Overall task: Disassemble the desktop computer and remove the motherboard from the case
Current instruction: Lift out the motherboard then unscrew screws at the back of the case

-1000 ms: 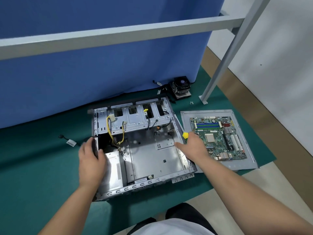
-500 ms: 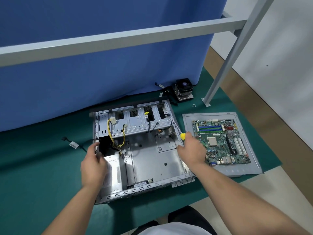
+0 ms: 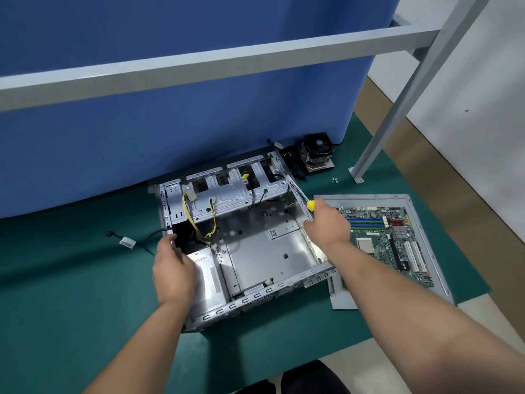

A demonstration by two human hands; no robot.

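An open computer case (image 3: 255,245) lies on its side on a green mat (image 3: 71,294), its floor bare metal, with yellow and black wires (image 3: 196,220) hanging from the drive bay at the far end. The motherboard (image 3: 389,240) is out of the case: it rests face up on a grey side panel (image 3: 426,243) lying on the mat just right of the case. The left hand (image 3: 173,268) rests on the case's left wall, fingers curled over the edge and gripping it. The right hand (image 3: 326,223) sits at the case's right wall, fingers closed round a screwdriver (image 3: 310,205) with a yellow handle; its metal shaft points toward the far right corner. A cooler fan (image 3: 316,156) stands behind the case near a blue curtain (image 3: 184,109), with tiny screws (image 3: 334,180) beside it. A loose cable (image 3: 125,240) lies on the mat to the left.
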